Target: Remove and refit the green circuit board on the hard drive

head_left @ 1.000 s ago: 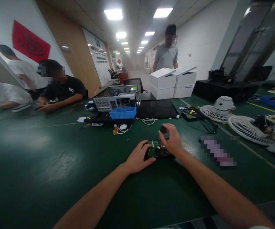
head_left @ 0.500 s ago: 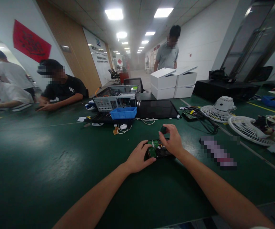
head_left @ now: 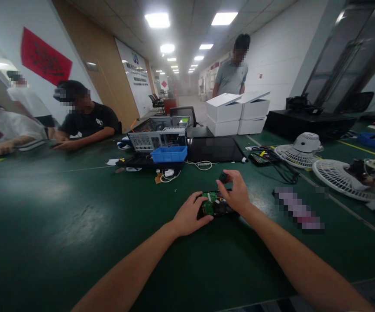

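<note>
A dark-cased device with an exposed green circuit board (head_left: 209,209) lies on the green table in front of me. My left hand (head_left: 189,214) grips its left end, fingers along the far edge and thumb at the near side. Over the right part of the device is my right hand (head_left: 236,193), pinching a short dark cylindrical handle (head_left: 223,176) between thumb and fingers. Whatever lies below that handle is hidden by the hand. Small wires and dark parts show inside the case, partly covered by my right hand.
Beyond my hands are a blue bin (head_left: 169,154), an opened computer case (head_left: 158,136), a dark flat panel (head_left: 216,149) and white boxes (head_left: 226,113). Fan parts (head_left: 343,177) and a pixelated item (head_left: 298,208) lie to the right. A person in black (head_left: 90,119) sits at left; another stands behind the boxes.
Both hands stay nearly in place on the device; the view shifts slightly. At far left, people in white have changed posture.
</note>
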The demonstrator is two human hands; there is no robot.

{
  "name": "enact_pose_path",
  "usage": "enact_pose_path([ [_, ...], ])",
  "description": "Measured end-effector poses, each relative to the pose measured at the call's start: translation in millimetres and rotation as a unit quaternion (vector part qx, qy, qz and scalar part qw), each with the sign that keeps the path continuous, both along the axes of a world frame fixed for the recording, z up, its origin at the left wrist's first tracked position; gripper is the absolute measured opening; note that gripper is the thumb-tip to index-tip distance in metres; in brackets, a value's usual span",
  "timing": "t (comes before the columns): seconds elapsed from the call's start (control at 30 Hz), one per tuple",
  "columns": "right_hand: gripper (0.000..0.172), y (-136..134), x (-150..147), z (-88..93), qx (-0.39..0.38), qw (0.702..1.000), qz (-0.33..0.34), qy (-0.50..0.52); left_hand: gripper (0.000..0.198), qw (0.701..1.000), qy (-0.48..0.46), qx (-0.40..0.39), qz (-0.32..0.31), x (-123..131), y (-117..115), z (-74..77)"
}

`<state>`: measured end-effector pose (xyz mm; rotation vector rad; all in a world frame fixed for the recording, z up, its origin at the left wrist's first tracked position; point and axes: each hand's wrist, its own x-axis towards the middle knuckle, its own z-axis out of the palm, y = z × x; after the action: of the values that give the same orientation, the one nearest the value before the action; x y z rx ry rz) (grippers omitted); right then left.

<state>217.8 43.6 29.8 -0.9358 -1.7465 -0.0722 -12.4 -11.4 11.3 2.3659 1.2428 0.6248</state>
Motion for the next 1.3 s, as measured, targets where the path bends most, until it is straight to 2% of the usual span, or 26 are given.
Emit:
enact_pose_path([
  [0.3,0.043,0.7,0.3,-0.2,0.001,0.999,0.034,0.015,0.068,1.000,-0.002,-0.004,-0.003,0.2,-1.4,4.4],
  [0.5,0.041,-0.3,0.3,0.9,0.010,1.000,0.009,0.005,0.069,1.000,0.000,-0.018,0.006,-0.5,-1.7,4.4],
  [0.67,0.041,-3.8,1.8,4.1,0.003,1.000,0.010,-0.023,0.069,1.000,-0.006,-0.014,0.004,0.0,-1.4,3.3],
  [0.87,0.043,0.7,-0.2,-1.0,0.003,0.999,0.039,0.012,0.069,1.000,-0.011,-0.013,0.002,0.6,-0.5,2.4],
  [1.03,0.041,1.0,1.2,0.1,0.011,1.000,0.013,0.001,0.068,1.000,-0.013,-0.011,-0.002,0.9,-0.6,3.1],
  [1.3,0.041,-1.9,-0.7,2.0,0.004,0.999,0.032,-0.002,0.069,1.000,-0.002,-0.012,0.001,-0.3,-1.5,4.0],
])
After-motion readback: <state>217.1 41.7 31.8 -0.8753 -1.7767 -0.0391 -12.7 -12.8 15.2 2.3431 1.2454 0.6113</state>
